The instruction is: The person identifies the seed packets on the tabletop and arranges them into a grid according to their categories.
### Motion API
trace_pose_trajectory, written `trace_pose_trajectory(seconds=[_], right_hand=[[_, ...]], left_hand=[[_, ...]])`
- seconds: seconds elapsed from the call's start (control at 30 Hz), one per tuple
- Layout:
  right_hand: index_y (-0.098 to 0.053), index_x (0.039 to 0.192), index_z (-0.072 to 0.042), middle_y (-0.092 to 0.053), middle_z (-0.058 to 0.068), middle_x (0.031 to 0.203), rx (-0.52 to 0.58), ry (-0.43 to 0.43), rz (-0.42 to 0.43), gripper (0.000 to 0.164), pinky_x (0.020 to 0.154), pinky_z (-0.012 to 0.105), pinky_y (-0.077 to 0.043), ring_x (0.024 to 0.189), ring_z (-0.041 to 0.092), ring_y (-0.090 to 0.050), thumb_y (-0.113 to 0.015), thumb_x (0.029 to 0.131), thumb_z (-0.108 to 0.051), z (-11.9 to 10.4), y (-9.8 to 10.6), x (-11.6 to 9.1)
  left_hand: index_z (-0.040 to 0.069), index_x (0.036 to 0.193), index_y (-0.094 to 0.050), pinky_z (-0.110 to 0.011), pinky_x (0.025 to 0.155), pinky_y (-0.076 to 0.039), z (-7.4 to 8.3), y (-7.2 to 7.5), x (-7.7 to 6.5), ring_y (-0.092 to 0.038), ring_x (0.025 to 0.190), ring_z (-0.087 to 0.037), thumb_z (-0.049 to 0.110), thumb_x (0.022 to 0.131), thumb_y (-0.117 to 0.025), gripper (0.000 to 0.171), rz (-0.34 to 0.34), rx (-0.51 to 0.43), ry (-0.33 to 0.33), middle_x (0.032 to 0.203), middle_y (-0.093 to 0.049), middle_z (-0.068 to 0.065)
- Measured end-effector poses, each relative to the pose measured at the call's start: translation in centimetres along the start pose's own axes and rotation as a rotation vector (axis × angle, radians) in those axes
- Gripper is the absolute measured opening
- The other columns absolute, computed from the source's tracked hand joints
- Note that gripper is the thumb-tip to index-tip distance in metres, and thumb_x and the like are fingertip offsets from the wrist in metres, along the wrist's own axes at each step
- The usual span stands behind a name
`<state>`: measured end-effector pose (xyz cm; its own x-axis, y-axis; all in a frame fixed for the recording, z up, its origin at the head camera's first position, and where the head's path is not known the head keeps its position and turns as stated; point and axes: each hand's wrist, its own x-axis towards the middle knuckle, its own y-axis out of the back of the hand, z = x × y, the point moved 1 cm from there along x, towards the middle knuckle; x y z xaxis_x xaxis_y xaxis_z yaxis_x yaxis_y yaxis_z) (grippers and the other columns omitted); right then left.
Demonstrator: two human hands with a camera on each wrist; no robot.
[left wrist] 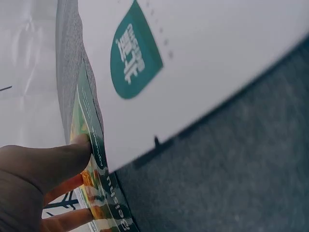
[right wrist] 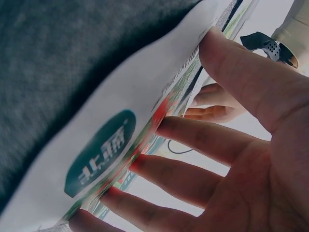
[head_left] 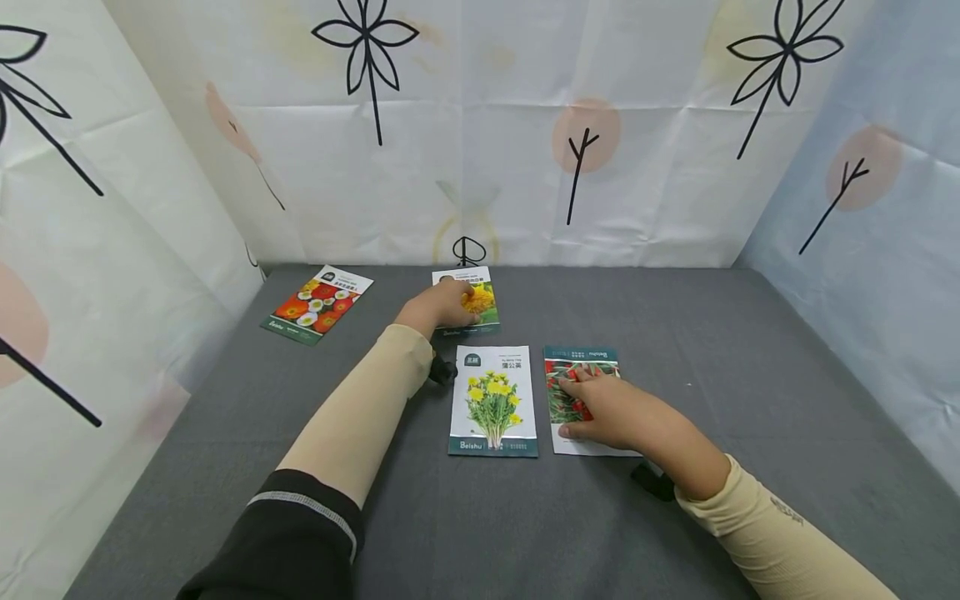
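My left hand rests on a seed packet with an orange-yellow flower picture at the back middle of the table, its fingers and thumb spread over the front. In the left wrist view, the thumb and fingertips touch that packet's face. On the right, the fingers of my right hand lie fairly straight across a seed packet with a red and green picture, turned so its brand strip points away from me. The right wrist view has the fingertips against its printed face; its white end curves up slightly.
Between the hands lies a white seed packet with yellow flowers, upright to me. Another packet with red, orange and white flowers sits askew at the back left. Grey cloth covers the table, and patterned white sheets enclose it.
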<state>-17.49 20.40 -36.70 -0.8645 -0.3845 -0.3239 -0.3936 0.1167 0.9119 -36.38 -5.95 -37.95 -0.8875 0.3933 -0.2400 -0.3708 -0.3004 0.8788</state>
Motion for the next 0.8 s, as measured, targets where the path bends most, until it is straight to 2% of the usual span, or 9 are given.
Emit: trace_pose_trajectory(seconds=[0.37, 0.8], right_hand=[[-0.046, 0.16, -0.003, -0.033, 0.033, 0.167, -0.006, -0.002, -0.011, 0.079, 0.123, 0.065, -0.035, 0.157, 0.051, -0.031, -0.076, 0.098, -0.042, 0.0, 0.1, 0.1], [-0.044, 0.161, -0.006, -0.034, 0.031, 0.168, -0.017, -0.022, -0.017, 0.084, 0.121, 0.065, -0.037, 0.156, 0.05, -0.034, -0.077, 0.096, -0.046, 0.0, 0.2, 0.1]], left_hand=[[0.012, 0.159, -0.048, -0.055, 0.125, -0.037, 0.3, -0.5, 1.0, -0.04, 0.151, -0.037, 0.035, 0.102, -0.07, 0.066, 0.009, 0.008, -0.013, 0.167, -0.036, -0.019], [0.006, 0.161, -0.045, -0.053, 0.127, -0.035, 2.5, -0.5, 0.3, -0.035, 0.156, -0.038, 0.032, 0.104, -0.066, 0.065, 0.01, 0.025, -0.032, 0.169, -0.034, -0.021]])
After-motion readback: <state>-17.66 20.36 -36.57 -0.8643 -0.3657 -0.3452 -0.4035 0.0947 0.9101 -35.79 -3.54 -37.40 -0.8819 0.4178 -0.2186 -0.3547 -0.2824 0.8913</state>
